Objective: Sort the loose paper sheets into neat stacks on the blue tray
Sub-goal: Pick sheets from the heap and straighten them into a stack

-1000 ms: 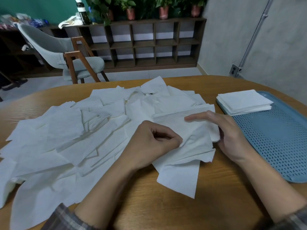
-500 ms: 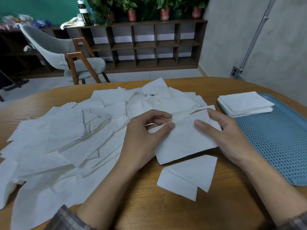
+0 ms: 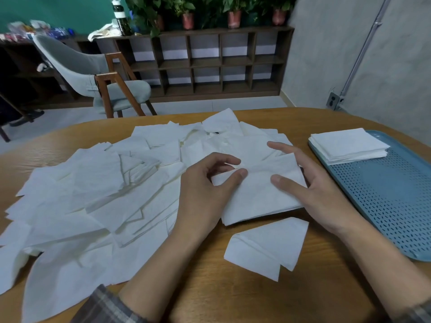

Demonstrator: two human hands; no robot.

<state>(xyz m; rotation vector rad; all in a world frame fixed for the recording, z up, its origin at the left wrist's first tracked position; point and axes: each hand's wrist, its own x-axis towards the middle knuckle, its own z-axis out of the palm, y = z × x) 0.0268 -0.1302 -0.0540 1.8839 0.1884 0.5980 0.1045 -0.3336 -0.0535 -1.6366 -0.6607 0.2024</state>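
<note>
1. Head view. Sheet (image 3: 256, 199): white, folded, lying on the bench (image 3: 210, 287) between the hands at the right edge of the pile (image 3: 105, 194). It is near the tray (image 3: 396, 206) but not on it.
2. Left hand (image 3: 205, 194): fingers curled, thumb and forefinger pinching the sheet's far left corner.
3. Right hand (image 3: 314, 190): fingers spread and nearly straight, thumb laid flat on the sheet's right side. It presses and does not grip.
4. Pile: many loose sheets, overlapping and crumpled, covering the left and middle of the bench.
5. Stack (image 3: 347, 145): squared, at the tray's far end, touching its rim.
6. Piece (image 3: 268, 248): a folded triangle lying alone on the bench, just in front of the sheet.
7. Risk, fold: the paper looks thin and limp. With a pinch at only one corner, the layers may slip apart and the crease run crooked.
8. Risk, tear: pulling with the left hand against the right thumb's pressure could rip the corner.
9. Risk, drag: the sheet overlaps the pile, so lifting it may pull neighbouring sheets along or scatter them.
10. Risk, stack: a sheet set down skewed or sagging could knock the stack out of square.
11. Risk, piece: a sleeve or wrist passing over it could sweep it off the bench.
</note>
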